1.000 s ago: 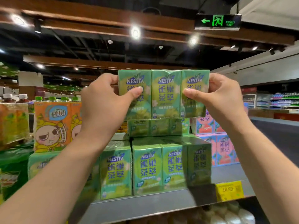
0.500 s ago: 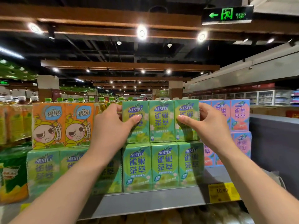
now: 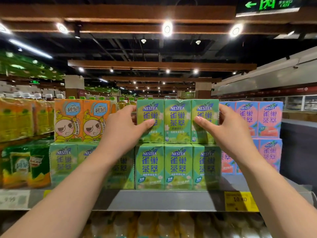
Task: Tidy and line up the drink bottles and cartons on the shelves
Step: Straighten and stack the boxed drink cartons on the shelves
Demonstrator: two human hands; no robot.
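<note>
As it sits on the lower pack [image 3: 177, 167] | green carton pack [image 3: 177, 121] between left hand [image 3: 122, 127], right hand [image 3: 229, 129] | both clamped on its ends

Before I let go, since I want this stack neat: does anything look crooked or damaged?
Nothing stands out. The green tea pack both hands grip sits squarely on the lower green pack.

Open air above the top row, 12 o'clock, nothing over it. My green pack [image 3: 177, 121] is boxed in: orange cartons [image 3: 82, 120] near at 9, pink packs [image 3: 259, 118] tight at 3, lower green pack [image 3: 177, 166] touching at 6. Bare shelf edge [image 3: 159, 200] free in front.
</note>
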